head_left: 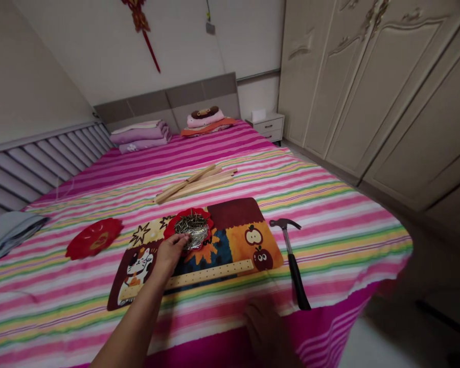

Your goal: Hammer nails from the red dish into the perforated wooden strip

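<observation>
My left hand (172, 250) reaches over the left rim of a red scalloped plate (170, 231). Its fingers are pinched together at the nails (195, 230) heaped inside; what lies between the fingertips is hidden. Under the plate is a patterned mat (235, 212) with a cat and apples. A long wooden strip (214, 272) with rows of small dark dots crosses the mat's front, passing behind my left forearm. My right hand (262, 322) is low at the bed's near edge, dark and blurred, its fingers unclear. A claw hammer (291, 255) with a black handle lies right of the mat.
Several wooden strips (195, 184) lie in a loose pile beyond the mat. Another red plate (94, 238) rests to the left, and folded grey cloth (11, 235) at the far left. The striped bedspread (341, 225) drops off at the right, with a wardrobe (368, 87) beyond.
</observation>
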A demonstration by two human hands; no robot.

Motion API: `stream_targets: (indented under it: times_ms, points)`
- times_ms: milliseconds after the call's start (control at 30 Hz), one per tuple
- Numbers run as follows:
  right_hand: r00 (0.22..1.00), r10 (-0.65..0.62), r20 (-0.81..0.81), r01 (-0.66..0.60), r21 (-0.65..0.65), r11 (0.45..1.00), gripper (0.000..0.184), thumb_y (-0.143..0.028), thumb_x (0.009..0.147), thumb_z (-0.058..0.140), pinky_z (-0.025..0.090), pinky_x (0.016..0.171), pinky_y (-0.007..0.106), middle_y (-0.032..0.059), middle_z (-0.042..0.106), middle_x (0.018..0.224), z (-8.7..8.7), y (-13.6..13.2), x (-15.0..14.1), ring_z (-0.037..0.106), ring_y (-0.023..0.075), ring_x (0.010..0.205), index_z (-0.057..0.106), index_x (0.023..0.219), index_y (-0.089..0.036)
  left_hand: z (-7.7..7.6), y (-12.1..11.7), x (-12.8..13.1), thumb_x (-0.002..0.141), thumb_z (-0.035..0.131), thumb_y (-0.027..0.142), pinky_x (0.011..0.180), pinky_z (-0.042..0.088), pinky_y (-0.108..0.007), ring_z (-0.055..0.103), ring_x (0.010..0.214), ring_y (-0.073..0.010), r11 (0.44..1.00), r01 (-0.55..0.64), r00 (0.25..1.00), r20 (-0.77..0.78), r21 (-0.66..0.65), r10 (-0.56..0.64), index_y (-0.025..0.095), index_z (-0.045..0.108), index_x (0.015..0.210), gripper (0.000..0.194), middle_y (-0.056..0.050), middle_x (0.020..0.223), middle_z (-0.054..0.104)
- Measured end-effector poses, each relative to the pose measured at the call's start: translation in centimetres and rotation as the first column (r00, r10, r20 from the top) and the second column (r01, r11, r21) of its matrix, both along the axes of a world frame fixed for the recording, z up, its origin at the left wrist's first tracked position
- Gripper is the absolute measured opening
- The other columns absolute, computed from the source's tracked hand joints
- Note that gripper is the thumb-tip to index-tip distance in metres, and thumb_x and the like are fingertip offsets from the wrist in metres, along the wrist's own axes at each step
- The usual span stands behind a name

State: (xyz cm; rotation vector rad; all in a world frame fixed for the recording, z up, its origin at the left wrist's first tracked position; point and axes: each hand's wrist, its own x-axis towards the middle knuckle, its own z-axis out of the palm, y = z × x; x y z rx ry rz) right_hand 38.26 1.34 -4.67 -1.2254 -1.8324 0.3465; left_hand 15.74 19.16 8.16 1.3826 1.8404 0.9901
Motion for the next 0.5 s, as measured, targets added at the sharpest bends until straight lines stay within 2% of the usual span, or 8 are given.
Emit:
stream_targets:
  times_ms: [100,167,333,433,500]
  points:
    - [0.999,0.011,-0.050,-0.011,0.007,1.000,0.023,-0.006,0.087,0.037,0.047,0.070,0.029,0.0058,0.060,0.087,-0.3,-0.2,-0.1,0.058,0.0183,0.079,0.055,0.091,-0.021,1.0,-0.7,0.1,0.045,0.072,0.059,0.066,0.046,-0.028,0.060,0.069,-0.0170,1.000,0.018,0.981,0.193,0.012,-0.020,0.015,0.069,0.075,0.053,-0.004,0.071,0.069]
    - [0.997,0.009,-0.077,-0.009,0.001,1.000,0.023,-0.007,0.088,0.036,0.046,0.068,0.030,0.0055,0.059,0.084,-0.5,-0.4,-0.2,0.057,0.0184,0.077,0.055,0.089,-0.020,1.8,-1.5,0.4,0.041,0.076,0.058,0.066,0.048,-0.029,0.061,0.068,-0.0168,0.999,0.046,0.959,0.280,0.010,-0.047,0.014,0.069,0.075,0.056,-0.005,0.069,0.068]
    - [0.995,0.001,-0.099,0.005,0.055,0.998,0.021,-0.007,0.086,0.037,0.044,0.064,0.030,0.0050,0.056,0.078,-0.6,-0.6,-0.2,0.054,0.0184,0.073,0.053,0.083,-0.019,3.3,-4.0,1.7,0.045,0.084,0.041,0.058,0.050,-0.027,0.061,0.059,-0.0143,0.993,0.117,0.910,0.401,-0.009,-0.104,0.012,0.067,0.085,0.053,-0.005,0.065,0.067]
    - [0.993,0.014,-0.117,-0.004,0.089,0.996,0.021,-0.006,0.085,0.037,0.044,0.063,0.029,0.0048,0.055,0.077,-0.3,-0.7,0.0,0.054,0.0179,0.071,0.052,0.082,-0.019,3.7,-5.1,2.3,0.044,0.086,0.034,0.054,0.049,-0.024,0.060,0.054,-0.0123,0.994,0.106,0.874,0.477,0.006,-0.096,0.014,0.063,0.092,0.057,-0.001,0.062,0.066]
    - [0.993,0.017,-0.117,-0.008,0.074,0.997,0.022,-0.004,0.083,0.037,0.046,0.065,0.030,0.0052,0.057,0.080,-0.2,-0.9,0.0,0.054,0.0181,0.074,0.053,0.083,-0.019,3.8,-5.5,2.6,0.044,0.086,0.034,0.054,0.049,-0.022,0.060,0.054,-0.0114,0.995,0.099,0.859,0.502,0.028,-0.099,0.016,0.062,0.090,0.055,0.001,0.061,0.066]
